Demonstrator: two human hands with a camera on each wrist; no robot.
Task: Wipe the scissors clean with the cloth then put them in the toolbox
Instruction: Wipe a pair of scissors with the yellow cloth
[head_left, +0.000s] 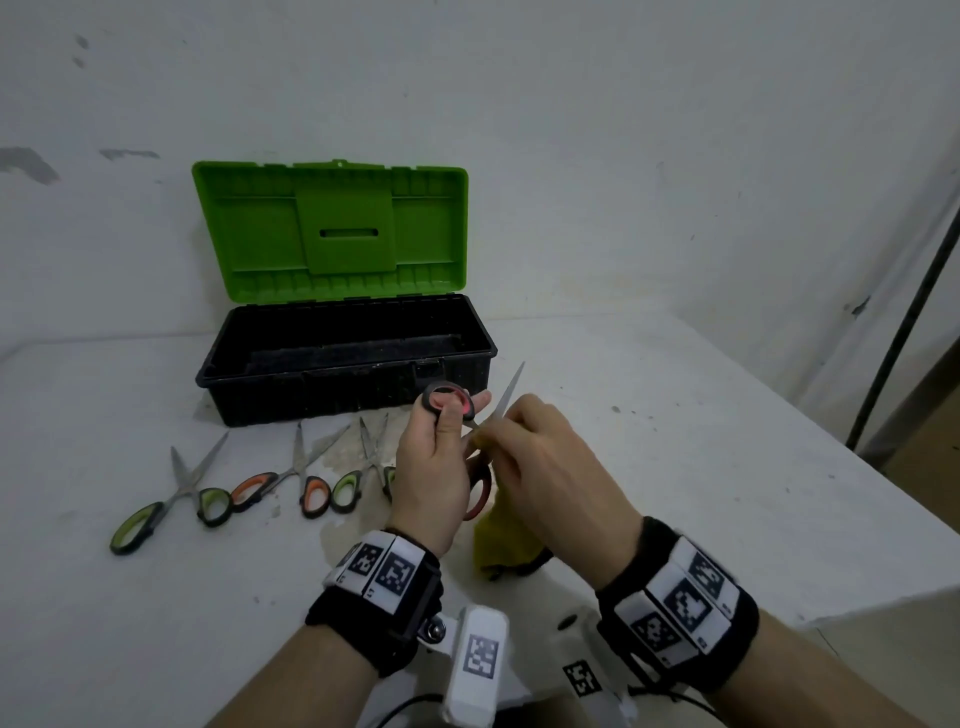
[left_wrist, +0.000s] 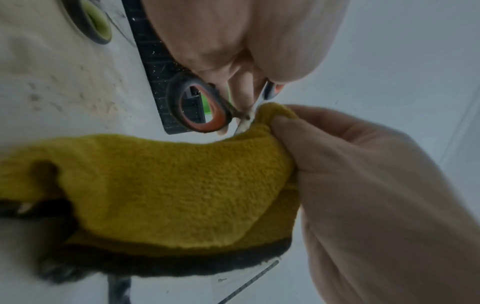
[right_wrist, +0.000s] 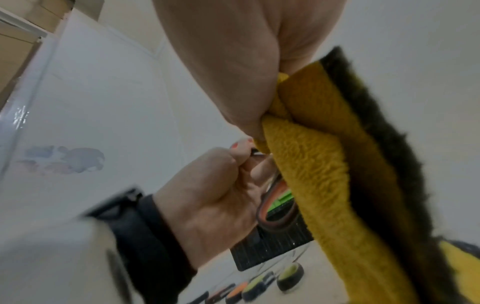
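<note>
Red-handled scissors (head_left: 509, 392) are held up in front of the toolbox, blade tip pointing up and to the right. My left hand (head_left: 441, 447) grips their handle loops (left_wrist: 200, 109), with a finger through the upper loop. My right hand (head_left: 524, 441) pinches a yellow cloth (head_left: 506, 540) around the blades near the pivot, and the rest of the cloth (left_wrist: 168, 185) hangs down towards the table. The pinched part of the blades is hidden by the cloth (right_wrist: 311, 164). The black toolbox (head_left: 311, 395) stands open behind, its green lid (head_left: 332, 228) upright, and the visible part of its inside looks empty.
Three more pairs of scissors lie on the white table (head_left: 675, 441) left of my hands: a green-handled pair (head_left: 176, 493), an orange-handled pair (head_left: 296, 473) and another green-handled pair (head_left: 369, 467). The table's edge runs down the right. A dark pole (head_left: 904, 322) stands beyond it.
</note>
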